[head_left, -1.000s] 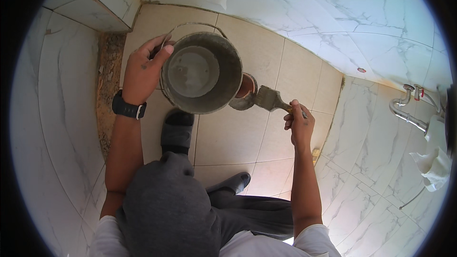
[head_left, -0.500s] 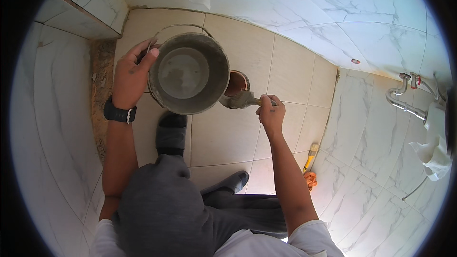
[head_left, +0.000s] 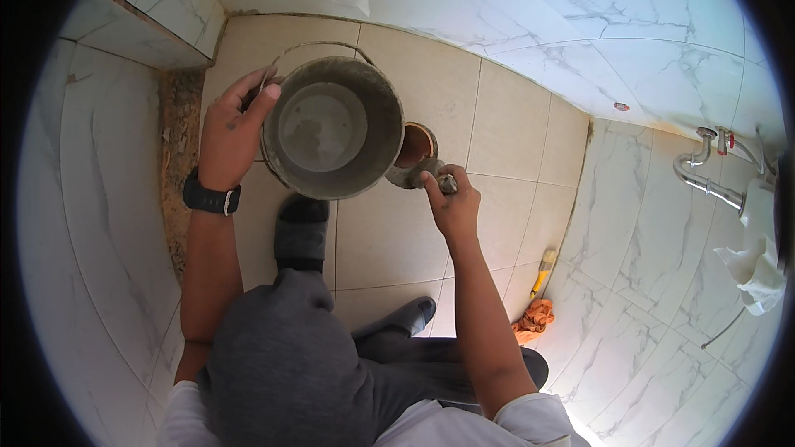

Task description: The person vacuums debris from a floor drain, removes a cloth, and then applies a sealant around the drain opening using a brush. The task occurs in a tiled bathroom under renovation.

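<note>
A grey, cement-stained bucket (head_left: 383, 128) stands on the tiled floor in front of me, with watery grey liquid (head_left: 323, 128) at its bottom. My left hand (head_left: 236, 128) grips its left rim beside the wire handle (head_left: 310, 48); a thin grey piece shows at the fingertips. My right hand (head_left: 457, 202) is closed around the handle of a brush (head_left: 424, 172) caked in grey, pointing away from me. The brush head lies at the near edge of a round orange-brown pipe opening (head_left: 416, 145) with a grey collar, just right of the bucket. My hand partly hides the brush.
A yellow-handled brush (head_left: 543, 271) and an orange cloth (head_left: 535, 319) lie by the right wall. Metal drain pipework (head_left: 704, 173) sticks out of that wall. A strip of rough, untiled ground (head_left: 178, 149) runs along the left wall. My slippered foot (head_left: 300, 231) stands close to the bucket.
My right hand has moved left and slightly nearer, and the brush has turned so its handle end points toward me. The left hand keeps its grip on the bucket. More orange cloth shows.
</note>
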Tool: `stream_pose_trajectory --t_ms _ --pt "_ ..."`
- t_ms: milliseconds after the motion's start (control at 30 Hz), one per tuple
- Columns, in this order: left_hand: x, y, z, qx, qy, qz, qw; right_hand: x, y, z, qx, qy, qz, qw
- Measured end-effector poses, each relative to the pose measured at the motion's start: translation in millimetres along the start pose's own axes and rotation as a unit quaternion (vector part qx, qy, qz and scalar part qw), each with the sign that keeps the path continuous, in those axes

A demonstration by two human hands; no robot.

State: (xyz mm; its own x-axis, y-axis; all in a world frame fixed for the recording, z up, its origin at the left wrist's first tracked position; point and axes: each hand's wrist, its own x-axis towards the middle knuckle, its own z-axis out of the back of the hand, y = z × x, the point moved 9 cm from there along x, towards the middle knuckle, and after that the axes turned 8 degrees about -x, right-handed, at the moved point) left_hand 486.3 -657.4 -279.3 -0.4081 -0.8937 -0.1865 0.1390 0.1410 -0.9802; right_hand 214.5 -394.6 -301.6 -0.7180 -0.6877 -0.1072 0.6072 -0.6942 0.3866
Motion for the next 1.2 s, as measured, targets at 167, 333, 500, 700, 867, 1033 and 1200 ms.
stream_pose_trajectory --t_ms 167,333,500,700,867,1033,1200 --pt "2 4 1 -0.012 -0.006 -0.010 1.000 39 -3 -8 -0.045 0.122 0.055 0.990" --pt "4 12 4 -0.015 -0.014 0.002 1.000 73 36 -48 -0.211 0.210 0.157 0.942" --pt "6 17 6 -0.024 -0.008 0.017 1.000 93 64 -96 -0.337 0.301 0.185 0.873" --pt "3 17 6 -0.033 -0.012 0.008 0.999 99 60 -38 -0.233 0.248 0.144 0.929" --pt "5 15 4 -0.036 -0.012 0.018 0.999 104 57 24 -0.109 0.145 0.128 0.975" --pt "3 14 6 -0.025 -0.019 0.026 0.999 70 70 26 -0.042 0.127 0.259 0.957" --pt "4 15 5 -0.031 -0.013 0.018 0.999 26 66 10 -0.142 0.140 0.425 0.883"
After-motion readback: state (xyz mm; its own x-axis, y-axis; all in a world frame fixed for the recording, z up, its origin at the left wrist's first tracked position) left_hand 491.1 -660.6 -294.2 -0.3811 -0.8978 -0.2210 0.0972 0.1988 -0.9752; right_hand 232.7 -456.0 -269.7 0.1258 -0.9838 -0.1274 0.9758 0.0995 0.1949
